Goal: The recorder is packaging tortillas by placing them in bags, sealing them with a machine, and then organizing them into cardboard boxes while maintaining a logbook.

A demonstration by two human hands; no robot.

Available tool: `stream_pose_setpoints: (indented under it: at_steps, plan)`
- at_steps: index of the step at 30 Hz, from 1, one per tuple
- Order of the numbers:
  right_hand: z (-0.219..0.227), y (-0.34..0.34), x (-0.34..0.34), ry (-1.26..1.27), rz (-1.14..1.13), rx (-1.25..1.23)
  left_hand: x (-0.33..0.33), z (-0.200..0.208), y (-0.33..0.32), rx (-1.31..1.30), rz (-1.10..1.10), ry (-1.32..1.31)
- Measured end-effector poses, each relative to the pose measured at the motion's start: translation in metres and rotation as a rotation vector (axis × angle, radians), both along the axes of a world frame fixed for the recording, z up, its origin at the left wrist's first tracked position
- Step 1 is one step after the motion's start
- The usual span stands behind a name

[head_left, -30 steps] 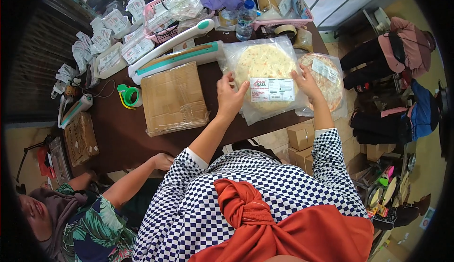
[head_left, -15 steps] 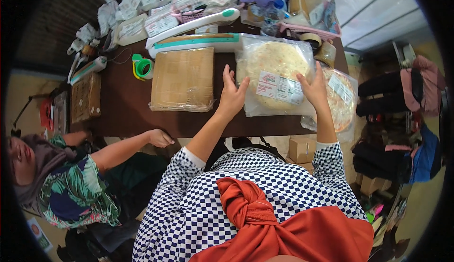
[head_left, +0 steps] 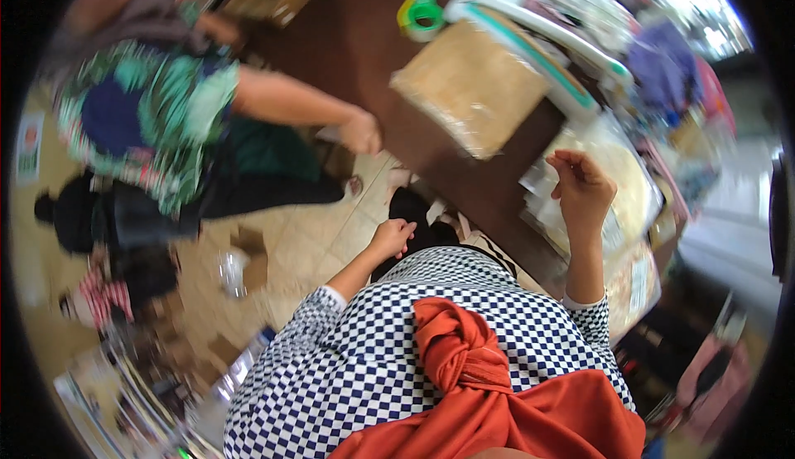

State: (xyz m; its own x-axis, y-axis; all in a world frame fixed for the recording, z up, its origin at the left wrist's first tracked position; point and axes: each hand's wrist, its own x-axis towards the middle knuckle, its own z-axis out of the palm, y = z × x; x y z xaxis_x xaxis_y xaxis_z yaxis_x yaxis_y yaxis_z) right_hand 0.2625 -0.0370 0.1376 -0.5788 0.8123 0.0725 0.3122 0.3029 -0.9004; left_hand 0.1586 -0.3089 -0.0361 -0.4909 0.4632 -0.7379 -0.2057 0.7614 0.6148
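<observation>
My left hand [head_left: 392,238] hangs in front of my body off the table's edge, fingers curled closed with nothing seen in them. Over the near side of a clear plastic pack [head_left: 631,184] is my right hand [head_left: 585,187], its fingers bent and apart from the thumb, nothing between them. The pack holds a pale, round, flat pizza-like bread; my hand and blur hide part of it. Beside it, at the table's right end, lies a second packed round pizza [head_left: 636,281]. A flat square cardboard box [head_left: 472,82] in clear wrap sits left of the packs.
Behind the cardboard box lies a long white and teal bag sealer [head_left: 538,57]. A green tape roll [head_left: 424,16] is on the brown table [head_left: 348,53]. At left, a person in a leafy shirt reaches an arm [head_left: 290,99] alongside the table. An open carton [head_left: 248,256] stands on the floor.
My view has turned to the left. My left hand has come away from the packed bread to my front and closed. My right hand has lifted off the pack's edge, its fingers bending.
</observation>
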Motion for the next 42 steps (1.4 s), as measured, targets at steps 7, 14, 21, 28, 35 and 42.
stream_pose_setpoints:
  at_steps: [7, 14, 21, 28, 35, 42]
  plan:
    - [-0.042, -0.065, -0.074, 0.06, 0.657, 0.156, 0.037, -0.084, -0.111, -0.305, 0.376, -0.103]
    - [-0.086, -0.098, -0.077, -0.071, 0.954, 0.213, 0.058, -0.101, -0.179, -0.502, 0.065, -0.04]
    - [-0.137, -0.109, -0.04, -0.744, 1.145, 0.534, 0.062, -0.115, -0.184, -0.588, -0.185, 0.183]
    - [-0.263, -0.097, 0.064, -0.817, 1.057, 0.411, 0.006, -0.079, -0.17, -0.223, 0.046, 0.113]
    - [-0.279, -0.143, 0.095, -1.429, 0.98, -0.02, 0.033, -0.101, -0.268, -0.247, -0.095, 0.015]
    - [-0.275, -0.232, 0.03, -0.953, 0.796, -0.074, 0.059, -0.101, -0.431, -0.622, 0.053, -0.105]
